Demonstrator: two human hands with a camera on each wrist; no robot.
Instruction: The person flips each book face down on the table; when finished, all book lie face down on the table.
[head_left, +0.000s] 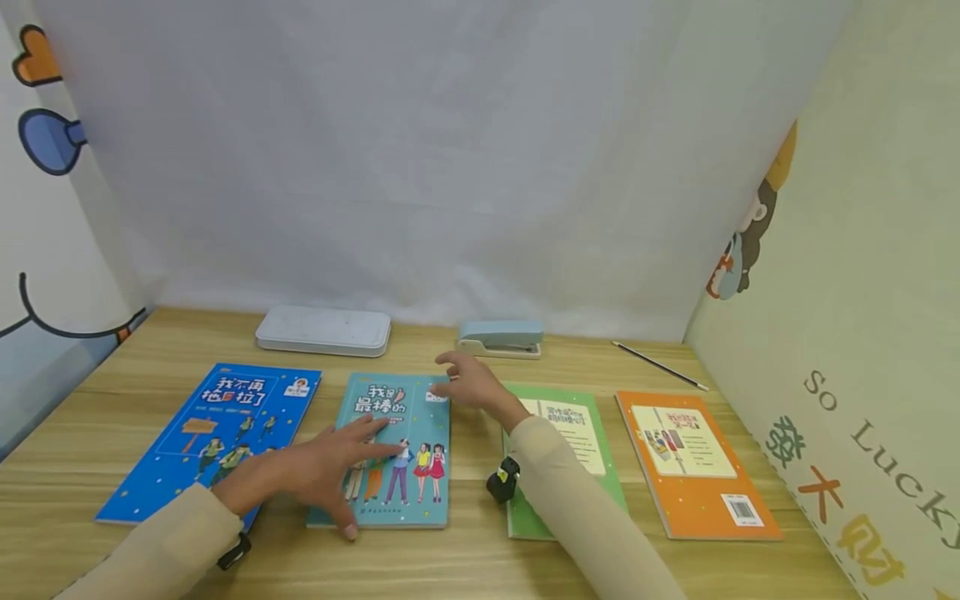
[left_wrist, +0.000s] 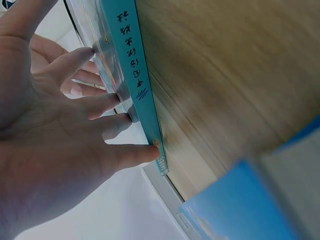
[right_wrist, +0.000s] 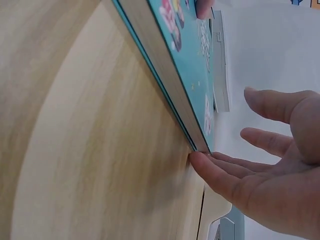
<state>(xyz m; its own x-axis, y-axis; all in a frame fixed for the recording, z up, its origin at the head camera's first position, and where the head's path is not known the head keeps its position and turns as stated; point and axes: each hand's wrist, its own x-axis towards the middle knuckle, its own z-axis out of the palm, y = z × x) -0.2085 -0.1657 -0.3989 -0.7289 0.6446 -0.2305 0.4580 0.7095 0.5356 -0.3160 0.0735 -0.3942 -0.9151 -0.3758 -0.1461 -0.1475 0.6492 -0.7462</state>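
A teal book (head_left: pixel 422 427) with cartoon children on its cover lies flat on the wooden table. My left hand (head_left: pixel 330 465) rests over its left half, fingers spread toward the right. In the left wrist view, fingertips of that hand touch the cover and the edge of the teal spine (left_wrist: pixel 132 60). At the book's far right corner is my right hand (head_left: pixel 474 387), its fingers extended. The right wrist view shows a fingertip (right_wrist: pixel 198 159) against the corner of the book, while the thumb stands away from it.
To the left lies a blue book (head_left: pixel 176 454), partly under my left forearm. A green book (head_left: pixel 611 467) sits partly beneath my right forearm, with an orange book (head_left: pixel 697 508) farther right. Along the back are a pale case (head_left: pixel 324 329), a stapler (head_left: pixel 501 336) and a pencil (head_left: pixel 660 365).
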